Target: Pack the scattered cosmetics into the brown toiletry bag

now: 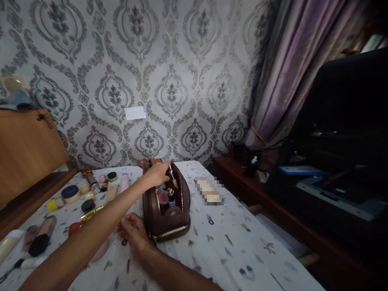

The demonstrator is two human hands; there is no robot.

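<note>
A brown bag (pixel 166 226) lies unzipped on the patterned white cloth, with a pinkish item (pixel 163 197) and a small silver-capped bottle (pixel 171 198) inside. My left hand (pixel 157 173) reaches over its far left edge, fingers closed at the top of a slim tube (pixel 173 178) that leans inside the opening. Below my left forearm, just left of the bag, my right hand (pixel 133 232) is low over the cloth. Its fingers are loosely bent and apart, and nothing shows in them.
Many cosmetics cover the left side, among them a blue-lidded jar (pixel 70 194), a pink tube (pixel 124 182) and a dark-capped bottle (pixel 43 235). A pixelated flat item (pixel 209 190) lies right of the bag. Beyond the right edge stands a dark red cabinet (pixel 239 182).
</note>
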